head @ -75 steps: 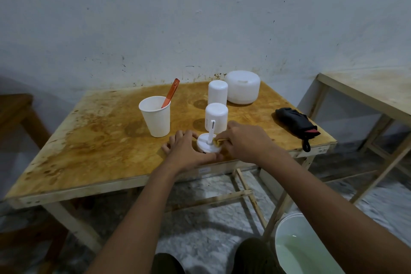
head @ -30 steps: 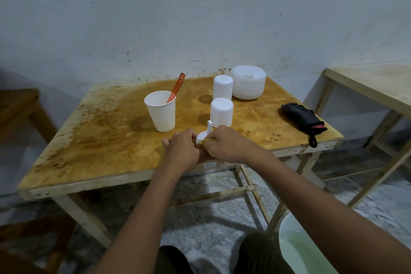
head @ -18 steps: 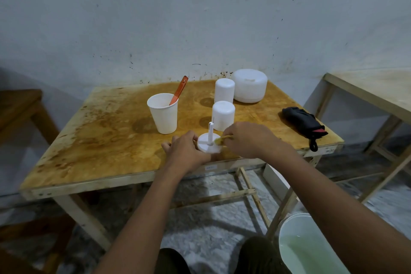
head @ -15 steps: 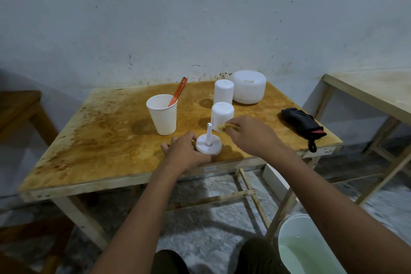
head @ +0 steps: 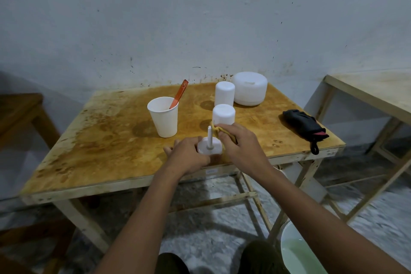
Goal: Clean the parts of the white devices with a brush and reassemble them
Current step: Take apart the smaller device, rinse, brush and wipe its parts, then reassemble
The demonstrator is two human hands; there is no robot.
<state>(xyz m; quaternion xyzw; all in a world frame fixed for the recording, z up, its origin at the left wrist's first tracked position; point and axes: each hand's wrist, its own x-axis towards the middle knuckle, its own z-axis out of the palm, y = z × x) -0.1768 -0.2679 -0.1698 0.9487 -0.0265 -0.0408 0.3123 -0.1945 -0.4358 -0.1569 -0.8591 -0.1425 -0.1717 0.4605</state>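
A white round base [head: 209,148] with an upright thin stem stands near the front edge of the stained wooden table [head: 106,140]. My left hand [head: 188,158] grips the base's left side. My right hand [head: 239,147] holds a small yellow cloth [head: 219,129] against the top of the stem. Two white cylinder covers stand behind, the nearer cover [head: 223,114] just past my right hand and the farther cover [head: 224,93] behind it. A wide white rounded device [head: 249,88] sits at the back. An orange-handled brush [head: 179,94] stands in a white paper cup [head: 164,117].
A black folded item with a loop [head: 305,126] lies at the table's right edge. A white bucket with pale liquid [head: 298,251] stands on the floor at lower right. Another wooden table [head: 378,93] is to the right, and a dark wooden piece [head: 20,109] to the left.
My right hand rubbed the cloth low around the base, then rose to the top of the stem. My left hand stayed on the base throughout.
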